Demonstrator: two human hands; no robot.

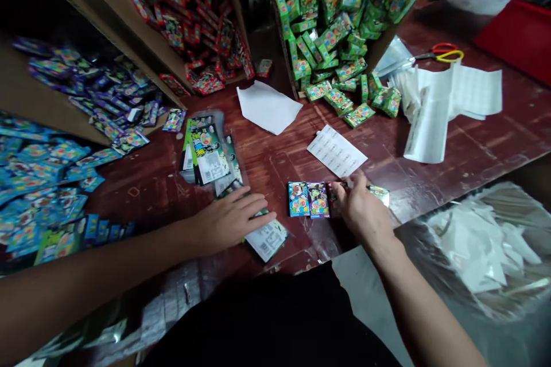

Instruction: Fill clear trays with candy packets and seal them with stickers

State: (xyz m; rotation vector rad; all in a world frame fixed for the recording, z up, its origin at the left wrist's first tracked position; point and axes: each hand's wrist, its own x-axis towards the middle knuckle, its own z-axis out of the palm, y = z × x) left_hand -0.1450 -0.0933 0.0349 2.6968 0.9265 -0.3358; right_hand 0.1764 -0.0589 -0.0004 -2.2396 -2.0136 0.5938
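Note:
My left hand (230, 221) lies flat, fingers stretched out, on a clear bagged pack with a white label (267, 238) near the table's front edge. My right hand (360, 206) is closed in a pinch over a row of small colourful packets (309, 199), touching the red and green ones at the row's right end. A blue packet and a purple packet lie side by side just left of that hand. A stack of bagged packs (209, 155) sits beyond my left hand.
Cardboard boxes hold heaps of packets: blue (38, 183) at left, purple (99, 92), red (193, 17), green (336, 17). White label sheets (336, 151) and backing papers (434, 100) lie on the brown table. Scissors (443, 53) lie far right. A bag of waste paper (482, 246) sits below right.

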